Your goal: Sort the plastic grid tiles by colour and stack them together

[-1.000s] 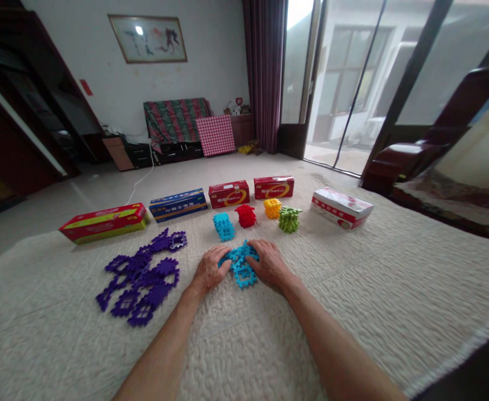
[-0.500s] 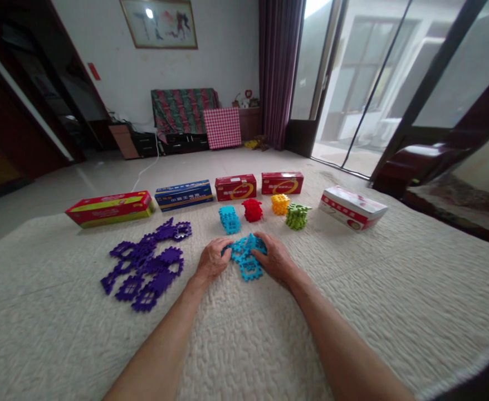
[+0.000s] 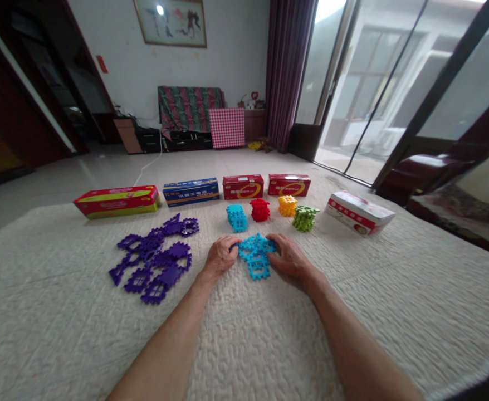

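A loose heap of light-blue interlocking tiles (image 3: 258, 257), with toothed edges and some with window cut-outs, lies on the quilted cover between my hands. My left hand (image 3: 221, 255) is at the heap's left edge, thumb and fingers pinched on a blue tile. On the right edge, my right hand (image 3: 289, 257) has its fingers curled around another blue tile, mostly covered by the hand. Just beyond them stand a light-blue tile stack (image 3: 236, 218), a red one (image 3: 260, 210), a yellow one (image 3: 287, 206) and a green one (image 3: 305, 218).
Purple tiles (image 3: 161, 257) lie spread at the left. A red-and-green box (image 3: 117, 202), a blue box (image 3: 191, 192) and two red boxes (image 3: 243, 187) (image 3: 289, 185) form a row behind. A white-and-red box (image 3: 359, 213) sits at the right on the quilted cover (image 3: 244, 345).
The view has turned slightly left, so everything sits further right. My right thumb has drawn back from the top of the blue heap toward its right edge.
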### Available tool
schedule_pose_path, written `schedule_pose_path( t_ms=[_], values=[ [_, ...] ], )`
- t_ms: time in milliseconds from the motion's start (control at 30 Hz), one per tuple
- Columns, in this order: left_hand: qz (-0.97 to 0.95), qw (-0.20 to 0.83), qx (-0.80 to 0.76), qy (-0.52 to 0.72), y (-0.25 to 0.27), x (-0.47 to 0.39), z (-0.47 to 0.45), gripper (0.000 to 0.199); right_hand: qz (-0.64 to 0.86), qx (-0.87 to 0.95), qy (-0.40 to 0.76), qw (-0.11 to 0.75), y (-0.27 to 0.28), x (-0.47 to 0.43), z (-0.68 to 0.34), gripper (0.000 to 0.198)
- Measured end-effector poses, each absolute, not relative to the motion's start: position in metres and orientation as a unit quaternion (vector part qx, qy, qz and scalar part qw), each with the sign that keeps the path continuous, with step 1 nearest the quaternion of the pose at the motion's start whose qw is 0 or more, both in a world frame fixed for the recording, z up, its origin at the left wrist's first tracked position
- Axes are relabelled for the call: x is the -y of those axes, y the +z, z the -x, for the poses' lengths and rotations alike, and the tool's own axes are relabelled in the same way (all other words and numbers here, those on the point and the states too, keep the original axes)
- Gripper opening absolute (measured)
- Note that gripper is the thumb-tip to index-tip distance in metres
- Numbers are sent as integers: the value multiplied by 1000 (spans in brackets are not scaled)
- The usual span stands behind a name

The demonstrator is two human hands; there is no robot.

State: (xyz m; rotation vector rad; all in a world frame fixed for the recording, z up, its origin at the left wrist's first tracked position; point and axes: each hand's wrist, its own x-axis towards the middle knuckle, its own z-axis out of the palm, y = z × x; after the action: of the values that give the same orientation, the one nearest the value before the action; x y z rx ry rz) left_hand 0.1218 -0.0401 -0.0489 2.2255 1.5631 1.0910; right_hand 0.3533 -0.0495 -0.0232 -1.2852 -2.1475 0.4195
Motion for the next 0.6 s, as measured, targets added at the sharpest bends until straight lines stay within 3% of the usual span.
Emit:
schedule_pose_path(
  t_ms=[167, 400, 600],
  values=[
    [-780, 111, -492, 370, -47, 41, -122, 34, 486, 790, 185, 324, -20, 54, -351, 45],
    [-786, 124, -502, 339, -45, 45, -123, 42, 453, 753, 218, 424, -31, 42, -340, 37],
    [-802, 136, -504, 291, -42, 49, -124, 51, 425, 780, 209, 410, -38, 40, -329, 40]
  ],
)
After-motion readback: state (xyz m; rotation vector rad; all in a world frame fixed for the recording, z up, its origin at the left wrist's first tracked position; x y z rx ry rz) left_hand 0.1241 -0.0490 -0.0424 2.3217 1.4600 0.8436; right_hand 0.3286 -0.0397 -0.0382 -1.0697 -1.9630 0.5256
